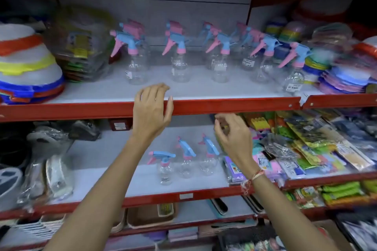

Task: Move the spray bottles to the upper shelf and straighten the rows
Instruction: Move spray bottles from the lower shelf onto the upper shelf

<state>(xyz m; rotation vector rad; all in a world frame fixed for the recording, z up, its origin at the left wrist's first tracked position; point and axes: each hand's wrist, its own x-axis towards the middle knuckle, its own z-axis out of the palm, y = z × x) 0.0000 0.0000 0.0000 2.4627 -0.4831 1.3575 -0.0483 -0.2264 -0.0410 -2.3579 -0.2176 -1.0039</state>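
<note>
You see a bright shelf [204,89] with soft, even light and no hard glare. Under each red edge it gets darker, and the top corners are almost black. Your picture is smeared all over, most on the right, where the packets [318,144] and lids [344,79] turn fuzzy. The bottles [179,55] look doubled and ghosty. Your left hand [152,108] is a bit sharper. The red edges bend and tilt near the sides.

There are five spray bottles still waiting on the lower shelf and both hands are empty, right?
Not quite. The head view shows three spray bottles on the lower shelf, not five. The left hand and right hand are indeed empty.
</note>
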